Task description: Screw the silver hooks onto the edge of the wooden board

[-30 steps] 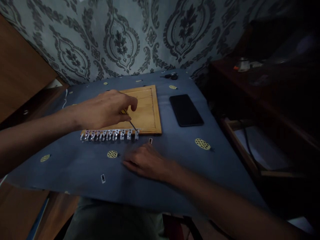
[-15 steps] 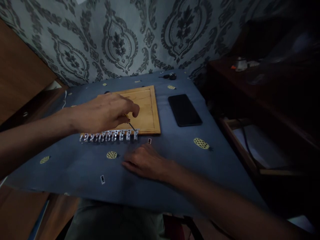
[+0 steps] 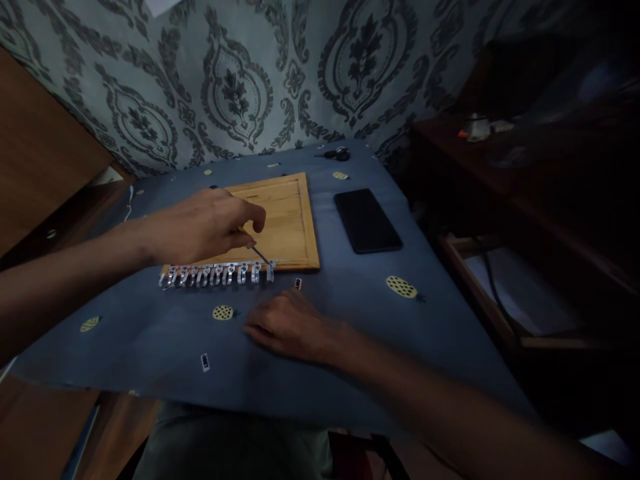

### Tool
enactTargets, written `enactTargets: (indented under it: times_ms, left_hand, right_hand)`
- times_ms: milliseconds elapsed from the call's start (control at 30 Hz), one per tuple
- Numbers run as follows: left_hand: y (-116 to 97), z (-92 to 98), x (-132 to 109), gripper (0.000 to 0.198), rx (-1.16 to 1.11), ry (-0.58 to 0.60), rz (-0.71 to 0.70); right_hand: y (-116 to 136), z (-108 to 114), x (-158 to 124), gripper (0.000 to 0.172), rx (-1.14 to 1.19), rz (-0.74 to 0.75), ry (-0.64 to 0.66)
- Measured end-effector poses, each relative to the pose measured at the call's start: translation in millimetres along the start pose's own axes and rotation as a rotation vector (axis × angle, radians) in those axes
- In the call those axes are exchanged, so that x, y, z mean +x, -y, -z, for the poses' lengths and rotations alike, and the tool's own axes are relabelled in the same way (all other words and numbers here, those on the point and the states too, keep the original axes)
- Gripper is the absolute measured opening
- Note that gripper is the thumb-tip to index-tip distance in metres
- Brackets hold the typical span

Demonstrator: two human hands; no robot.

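My left hand (image 3: 207,223) is closed round the yellow handle of a screwdriver (image 3: 261,255), most of which its fingers hide. The screwdriver leans, its tip down at the rightmost hook of a metal hook rail (image 3: 231,272). Several silver hooks hang from this rail, which lies along the near edge of a wooden board (image 3: 285,227). On the cloth nearer to me rests my right hand (image 3: 287,323), its fingers curled under. Whether anything is inside them is hidden. A small printed label (image 3: 298,284) lies just beyond its knuckles.
A black phone (image 3: 368,221) lies right of the board. Behind it is a dark object with a thin end (image 3: 337,154). A second label (image 3: 205,362) is near the front of the blue tablecloth (image 3: 150,347). An open drawer (image 3: 520,293) stands at the right.
My left hand has shifted slightly left and lower, and the screwdriver leans over more, its tip still at the rightmost hook. My right hand stays in place.
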State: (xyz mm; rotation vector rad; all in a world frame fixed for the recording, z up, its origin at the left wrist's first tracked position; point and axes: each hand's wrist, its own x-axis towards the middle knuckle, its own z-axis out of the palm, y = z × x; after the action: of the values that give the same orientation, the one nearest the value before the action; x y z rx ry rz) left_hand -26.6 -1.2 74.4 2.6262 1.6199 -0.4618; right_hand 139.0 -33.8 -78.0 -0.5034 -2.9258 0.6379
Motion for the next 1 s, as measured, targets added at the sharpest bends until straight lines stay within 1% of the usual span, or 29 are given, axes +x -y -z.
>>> enactTargets:
  times_ms: [100,167,267,367,533,767,1000]
  left_hand:
    - [-2,-3.0,-2,0.026,0.02,-0.043,-0.085]
    - [-4,-4.2,-2,0.027,0.021,-0.051,-0.102]
    - [-6,-2.7,-1,0.023,0.026,-0.028,-0.068]
    - [-6,2.4,0,0.017,0.021,-0.005,-0.058]
    - [-4,9.2,-4,0.015,0.022,0.012,-0.031]
    - [-3,4.9,-9,0.015,0.006,-0.006,-0.053]
    - [-2,2.4,-8,0.014,-0.043,-0.021,-0.06]
  right_hand:
    - [-1,-2,0,0.03,-0.003,0.018,-0.022]
    - [-1,0,1,0.03,-0.001,0.012,-0.008]
    - [1,3,0,0.031,-0.005,-0.005,0.016]
    - [3,5,0,0.032,-0.009,-0.013,0.015]
    - [1,2,0,0.031,-0.005,-0.018,-0.001]
    - [1,-2,0,0.031,-0.001,-0.014,-0.02]
    - [2,1,-1,0.03,-0.013,-0.017,-0.011]
